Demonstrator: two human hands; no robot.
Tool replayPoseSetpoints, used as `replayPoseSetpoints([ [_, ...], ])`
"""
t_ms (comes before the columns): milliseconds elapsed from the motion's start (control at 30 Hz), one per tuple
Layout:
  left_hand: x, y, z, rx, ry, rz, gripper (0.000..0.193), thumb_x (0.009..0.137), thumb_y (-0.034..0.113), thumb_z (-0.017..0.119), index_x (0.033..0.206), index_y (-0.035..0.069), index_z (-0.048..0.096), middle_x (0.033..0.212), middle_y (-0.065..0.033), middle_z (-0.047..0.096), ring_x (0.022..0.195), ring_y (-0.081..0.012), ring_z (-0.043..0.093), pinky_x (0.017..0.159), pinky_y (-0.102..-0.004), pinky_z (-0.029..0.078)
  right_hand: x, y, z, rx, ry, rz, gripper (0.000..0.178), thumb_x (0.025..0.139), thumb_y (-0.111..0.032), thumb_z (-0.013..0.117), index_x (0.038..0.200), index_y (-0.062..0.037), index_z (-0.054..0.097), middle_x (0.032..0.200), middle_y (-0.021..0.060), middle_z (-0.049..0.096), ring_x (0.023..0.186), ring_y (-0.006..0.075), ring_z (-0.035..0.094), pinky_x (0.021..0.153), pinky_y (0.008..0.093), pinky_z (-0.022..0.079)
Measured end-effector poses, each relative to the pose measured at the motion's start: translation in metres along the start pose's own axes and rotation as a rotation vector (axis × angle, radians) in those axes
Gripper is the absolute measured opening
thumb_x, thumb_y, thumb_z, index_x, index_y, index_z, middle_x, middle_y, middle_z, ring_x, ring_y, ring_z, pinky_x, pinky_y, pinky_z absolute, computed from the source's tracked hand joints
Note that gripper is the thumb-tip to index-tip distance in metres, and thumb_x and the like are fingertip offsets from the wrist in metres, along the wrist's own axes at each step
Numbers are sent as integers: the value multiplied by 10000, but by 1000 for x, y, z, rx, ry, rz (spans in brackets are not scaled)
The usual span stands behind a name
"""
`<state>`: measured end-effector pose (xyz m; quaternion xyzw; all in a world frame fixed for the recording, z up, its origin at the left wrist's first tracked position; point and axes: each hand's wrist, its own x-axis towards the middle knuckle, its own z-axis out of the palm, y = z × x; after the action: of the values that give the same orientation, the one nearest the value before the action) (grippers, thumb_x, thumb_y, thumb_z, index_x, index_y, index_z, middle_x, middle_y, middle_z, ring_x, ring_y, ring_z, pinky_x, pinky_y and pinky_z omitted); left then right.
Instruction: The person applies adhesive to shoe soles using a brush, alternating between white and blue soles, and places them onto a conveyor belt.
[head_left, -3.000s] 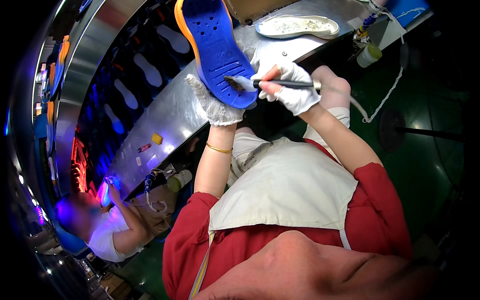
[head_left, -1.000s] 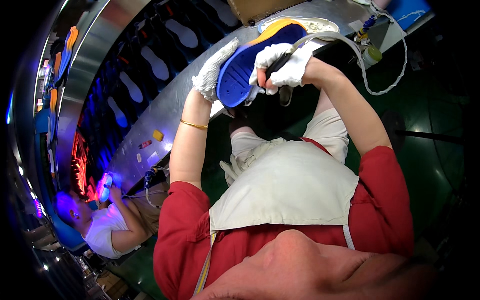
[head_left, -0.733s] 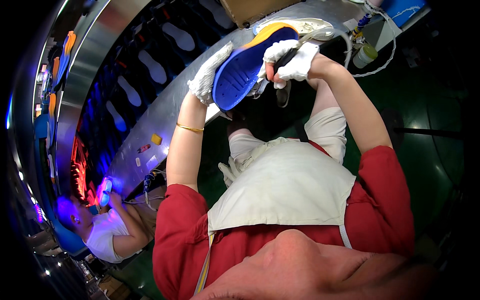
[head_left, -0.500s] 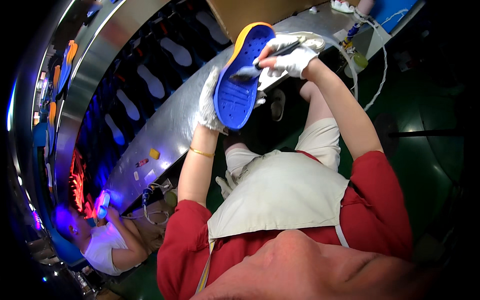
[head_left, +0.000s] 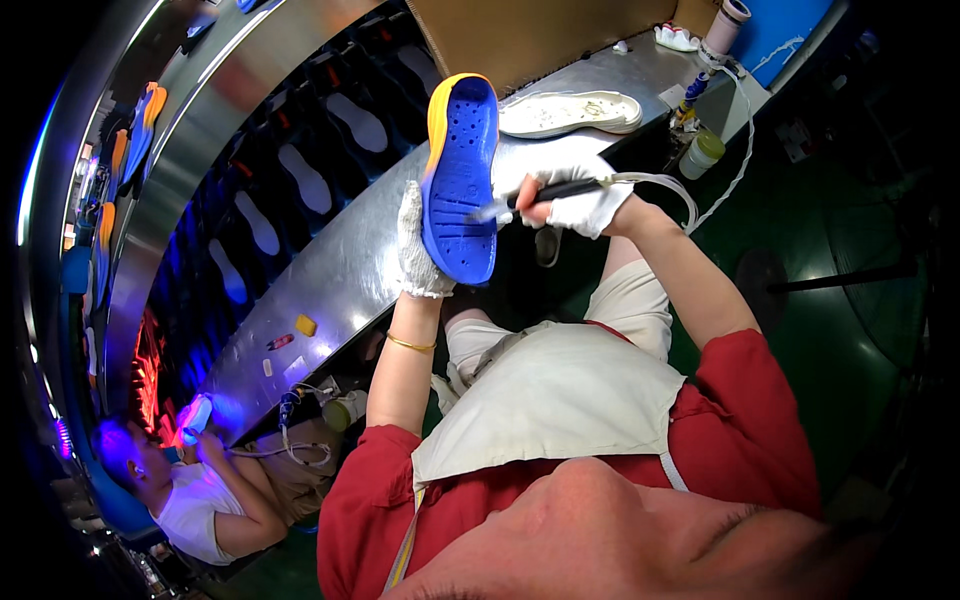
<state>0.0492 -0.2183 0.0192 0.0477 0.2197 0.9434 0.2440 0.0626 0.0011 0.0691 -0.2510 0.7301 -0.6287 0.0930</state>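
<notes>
A blue and orange shoe sole is held up lengthwise, its hollow, hole-dotted inner side facing me. My left hand, in a white knit glove, grips it by the left edge near the heel. In my right hand, gloved with bare fingertips, is a brush with a black handle. Its pale bristles touch the ribbed lower half of the sole. A white tube runs from the handle's rear end toward the bench. Behind the right hand, a white shoe sole lies on the metal bench.
Beyond the metal bench, pale insole-shaped pieces lie in a dark row. A cardboard box stands at the back. To the right is a lidded jar. At lower left, another person handles a lit piece.
The sole has moved nearer and stands more upright. The brush has shifted down to its ribbed part and turned nearly level. The white sole behind is now uncovered.
</notes>
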Motion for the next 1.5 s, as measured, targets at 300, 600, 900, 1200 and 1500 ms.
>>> replayPoseSetpoints([
  [300, -15, 1, 1, 193, 50, 86, 675, 879, 535, 405, 1332, 36, 360, 1236, -193, 508, 1064, -347, 554, 923, -482, 450, 12, -21, -10, -425, 79, -477, 168, 645, 65, 634, 743, -70, 616, 783, 70, 618, 751, 217, 598, 697, 314, 481],
  [600, -19, -11, -26, -88, -69, 20, 792, 846, 610, 395, 1335, -9, 320, 1260, -227, 453, 1068, -374, 522, 916, -499, 443, 10, -43, 22, 359, -57, -80, 151, 680, 34, 708, 787, -32, 624, 923, 98, 656, 909, 180, 610, 844, 316, 469],
  [900, -45, -22, 10, -329, -185, -196, 836, 790, 639, 495, 1295, -16, 373, 1202, -284, 459, 1005, -372, 503, 868, -460, 457, 46, -26, -30, 1106, 23, -521, 129, 816, -122, 651, 931, -147, 599, 1158, 71, 570, 1114, 229, 498, 1001, 413, 342],
  [1200, -50, -34, 11, -294, -232, -299, 793, 792, 604, 525, 1279, -7, 389, 1167, -238, 457, 965, -345, 495, 854, -442, 457, 87, -29, -2, 861, 74, -718, 79, 791, -54, 659, 844, -39, 603, 1006, 134, 631, 904, 238, 618, 775, 351, 509],
  [1500, -48, -31, 2, -336, -188, -255, 759, 804, 567, 504, 1280, -14, 392, 1180, -237, 456, 985, -347, 498, 894, -451, 443, 47, -8, 14, 1366, -213, -640, 149, 839, -187, 625, 965, -116, 591, 1019, 79, 615, 917, 228, 591, 827, 394, 470],
])
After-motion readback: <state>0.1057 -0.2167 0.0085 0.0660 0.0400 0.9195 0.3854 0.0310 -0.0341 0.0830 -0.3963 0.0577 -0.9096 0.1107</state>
